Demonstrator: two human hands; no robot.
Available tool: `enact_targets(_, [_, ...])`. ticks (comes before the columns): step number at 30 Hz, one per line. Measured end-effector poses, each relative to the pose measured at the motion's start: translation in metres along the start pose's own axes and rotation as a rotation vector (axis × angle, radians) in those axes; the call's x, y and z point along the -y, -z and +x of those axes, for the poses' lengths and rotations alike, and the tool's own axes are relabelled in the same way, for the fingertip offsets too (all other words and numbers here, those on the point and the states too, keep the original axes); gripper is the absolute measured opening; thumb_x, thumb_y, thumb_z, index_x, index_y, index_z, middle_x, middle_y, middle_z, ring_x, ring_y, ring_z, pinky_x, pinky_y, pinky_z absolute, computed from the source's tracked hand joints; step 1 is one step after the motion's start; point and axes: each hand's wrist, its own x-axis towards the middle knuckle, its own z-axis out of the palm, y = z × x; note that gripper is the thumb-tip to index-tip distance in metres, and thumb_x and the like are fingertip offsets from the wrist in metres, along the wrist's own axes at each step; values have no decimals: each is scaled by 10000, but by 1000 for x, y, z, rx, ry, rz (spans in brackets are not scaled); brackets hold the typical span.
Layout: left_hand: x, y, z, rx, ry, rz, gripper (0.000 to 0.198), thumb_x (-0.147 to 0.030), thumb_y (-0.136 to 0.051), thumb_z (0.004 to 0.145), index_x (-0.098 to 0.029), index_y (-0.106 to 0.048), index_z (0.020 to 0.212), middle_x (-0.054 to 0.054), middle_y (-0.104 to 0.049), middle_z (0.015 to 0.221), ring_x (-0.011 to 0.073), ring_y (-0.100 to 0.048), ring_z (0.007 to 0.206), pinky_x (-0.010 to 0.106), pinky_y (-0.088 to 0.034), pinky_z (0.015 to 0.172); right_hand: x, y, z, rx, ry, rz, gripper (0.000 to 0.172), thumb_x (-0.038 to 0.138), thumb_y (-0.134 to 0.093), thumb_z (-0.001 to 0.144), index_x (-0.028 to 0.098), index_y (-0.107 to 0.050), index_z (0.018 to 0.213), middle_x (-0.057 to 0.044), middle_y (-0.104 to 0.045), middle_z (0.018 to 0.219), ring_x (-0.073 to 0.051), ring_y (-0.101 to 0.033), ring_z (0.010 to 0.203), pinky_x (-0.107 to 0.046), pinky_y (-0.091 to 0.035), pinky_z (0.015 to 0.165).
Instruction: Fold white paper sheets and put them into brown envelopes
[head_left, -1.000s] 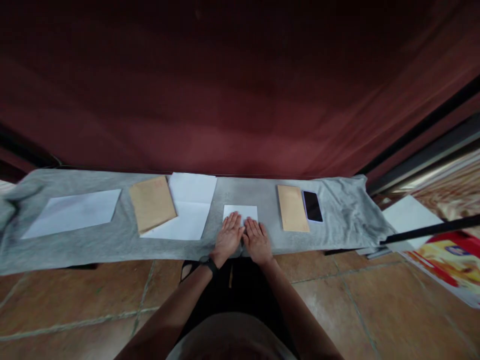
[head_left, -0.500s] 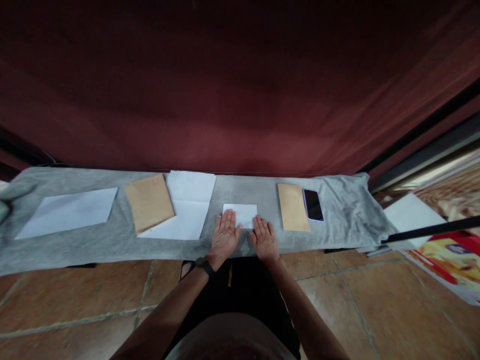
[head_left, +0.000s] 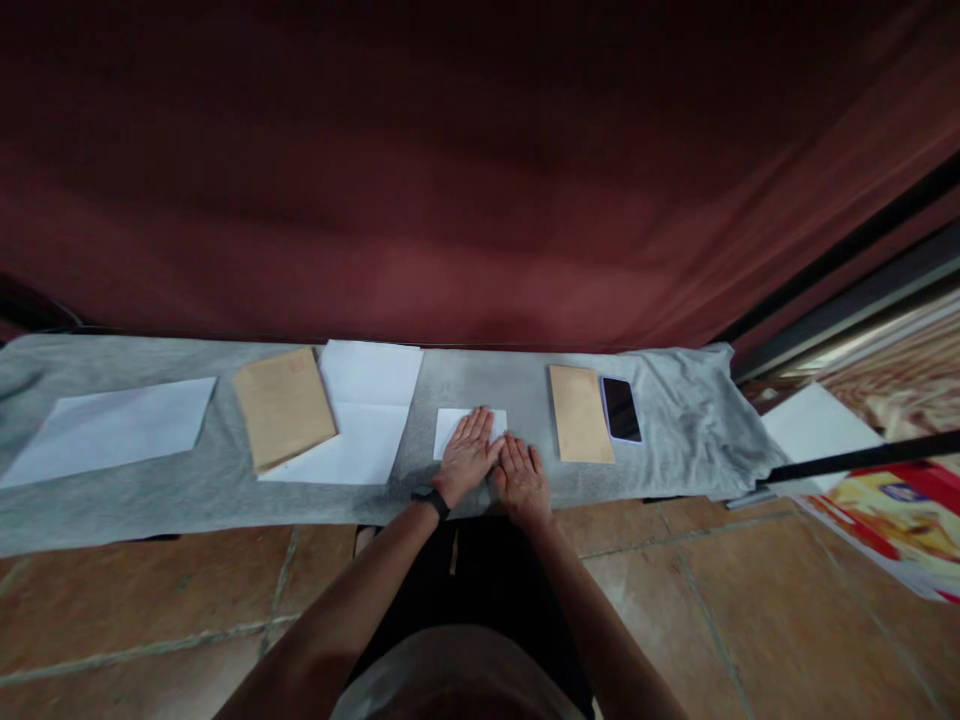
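A small white sheet of paper (head_left: 448,428), apparently folded, lies on the grey cloth in front of me. My left hand (head_left: 468,452) rests flat across its middle, fingers stretched out, and covers much of it. Beside it, my right hand (head_left: 521,482) lies flat with its fingertips at the paper's lower right corner. The two hands touch or nearly touch at the left thumb. To the right is a brown envelope (head_left: 581,413). On the left, a stack of brown envelopes (head_left: 286,408) partly overlaps white sheets (head_left: 371,425).
A grey cloth (head_left: 480,375) covers the long narrow table. A smartphone (head_left: 622,409) lies right of the single envelope, and more white paper (head_left: 112,425) at far left. A dark red curtain (head_left: 480,250) hangs behind. A dark bar (head_left: 862,460) and a colourful box (head_left: 892,520) are at right.
My left hand has slid right from the paper's left part to its middle, close to my right hand. My right hand stays near the paper's right corner. The view has shifted slightly.
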Motion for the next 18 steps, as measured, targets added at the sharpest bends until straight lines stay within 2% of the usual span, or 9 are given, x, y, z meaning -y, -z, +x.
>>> enact_targets(9, [34,4,-23,-44,137,95,632,-366,-260,1036,-17,-320,1559,182,-310,1635,263,-220,1549,456,-191,1270,2,7,6,35,-72,58,509,324,-374,1063,112,-437,1522,-125,-462,1563,-277,-418,1459,-493,-224,1238])
enact_targets(12, [36,2,-26,-58,145,96,625,-360,-284,1029,-46,-318,1568,168,-324,1633,259,-218,1550,462,-204,1266,5,6,23,55,-91,84,502,353,-340,1077,140,-454,1517,-109,-473,1557,-260,-414,1465,-489,-226,1242])
enact_targets(18, [36,5,-26,-57,120,84,588,-316,-294,1023,-99,-349,1567,158,-309,1642,274,-220,1547,490,-237,1253,13,-6,61,126,33,99,506,355,-342,1077,156,-420,1536,-116,-456,1569,-233,-401,1475,-474,-276,1223])
